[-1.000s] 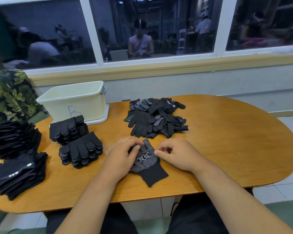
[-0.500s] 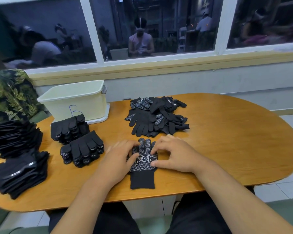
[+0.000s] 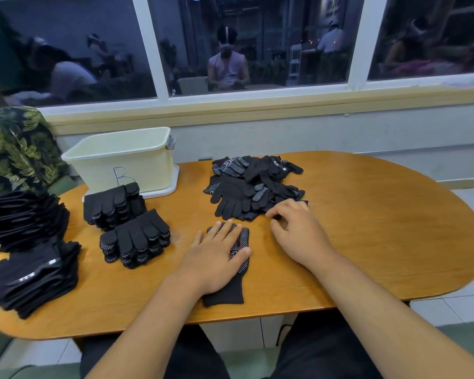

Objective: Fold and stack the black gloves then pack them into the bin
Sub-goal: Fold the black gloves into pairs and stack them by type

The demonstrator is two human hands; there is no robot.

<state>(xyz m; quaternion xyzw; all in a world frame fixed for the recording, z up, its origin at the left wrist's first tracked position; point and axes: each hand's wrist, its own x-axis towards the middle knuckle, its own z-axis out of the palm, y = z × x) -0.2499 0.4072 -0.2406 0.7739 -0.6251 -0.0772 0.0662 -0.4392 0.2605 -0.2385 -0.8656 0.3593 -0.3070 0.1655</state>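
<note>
Bin (image 3: 121, 160) back left, folded stacks (image 3: 134, 236) just before it (unchanged). Your left hand (image 3: 216, 255) now lies flat, fingers spread, pressing the glove (image 3: 225, 294) near the table (image 3: 367, 242) edge. Your right hand (image 3: 296, 231) has left that glove: fingers loosely curled, gripping nothing, at the loose pile (image 3: 252, 184).

Glove stacks (image 3: 115, 206) directly before bin (image 3: 143, 165)

We see an oval wooden table (image 3: 367, 228) bearing a cream bin (image 3: 137, 165) back left, with two folded glove stacks (image 3: 137, 239) just before it. A loose glove pile (image 3: 244, 187) lies mid-table, and one flat glove (image 3: 226, 292) near the front edge.
</note>
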